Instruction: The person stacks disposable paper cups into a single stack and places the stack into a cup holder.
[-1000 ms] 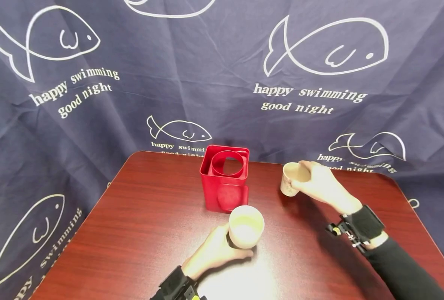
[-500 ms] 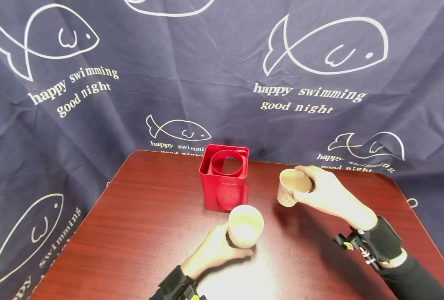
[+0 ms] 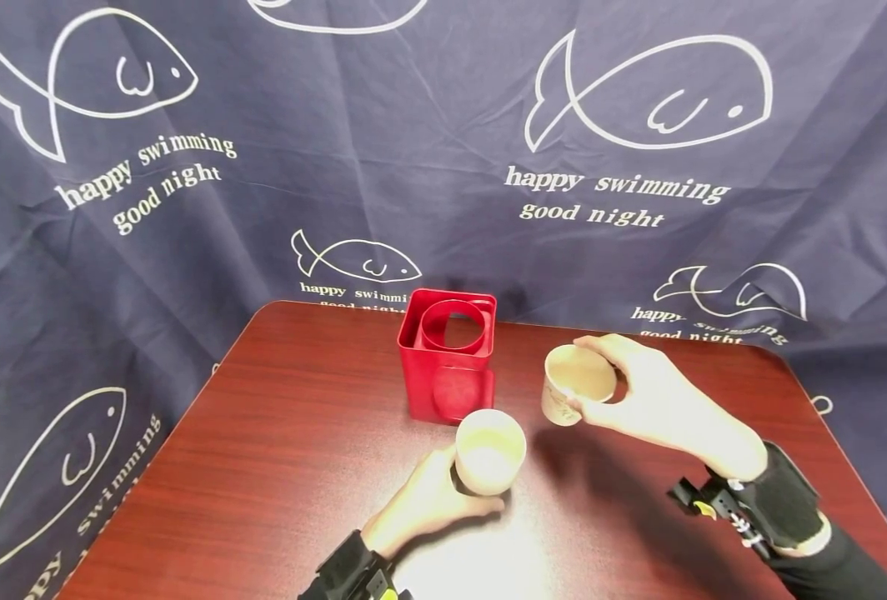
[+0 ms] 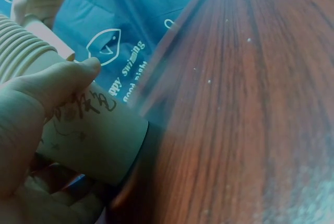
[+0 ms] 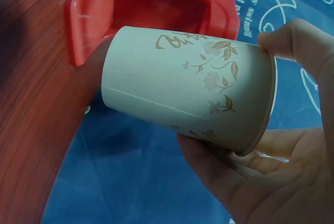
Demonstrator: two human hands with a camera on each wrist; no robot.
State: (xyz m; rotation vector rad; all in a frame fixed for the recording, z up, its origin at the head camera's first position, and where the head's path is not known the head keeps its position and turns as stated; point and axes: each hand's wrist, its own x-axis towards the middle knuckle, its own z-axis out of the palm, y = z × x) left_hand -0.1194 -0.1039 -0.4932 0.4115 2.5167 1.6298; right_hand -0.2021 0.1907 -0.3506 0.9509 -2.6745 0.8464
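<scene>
My left hand (image 3: 423,502) grips a stack of pale paper cups (image 3: 490,454) upright near the middle of the table. In the left wrist view the stack (image 4: 104,138) shows several nested rims and brown lettering, with the thumb across it. To the right, my right hand (image 3: 661,404) holds a single paper cup (image 3: 561,402) near its rim, thumb and fingers on opposite sides. That cup (image 5: 172,88) bears a brown floral print in the right wrist view and is raised above the table. Behind the stack stands a red plastic cup holder (image 3: 447,379) with a round ring in its top.
A reddish-brown wooden table (image 3: 286,433) with rounded corners carries everything. Dark blue cloth (image 3: 443,150) printed with white fish and lettering hangs behind and to the sides. A strong glare lies on the table's front, below the left hand.
My right hand has brought its paper cup from the back right toward me and leftward, closer to the stack. The left hand, its stack and the red holder stay in place.
</scene>
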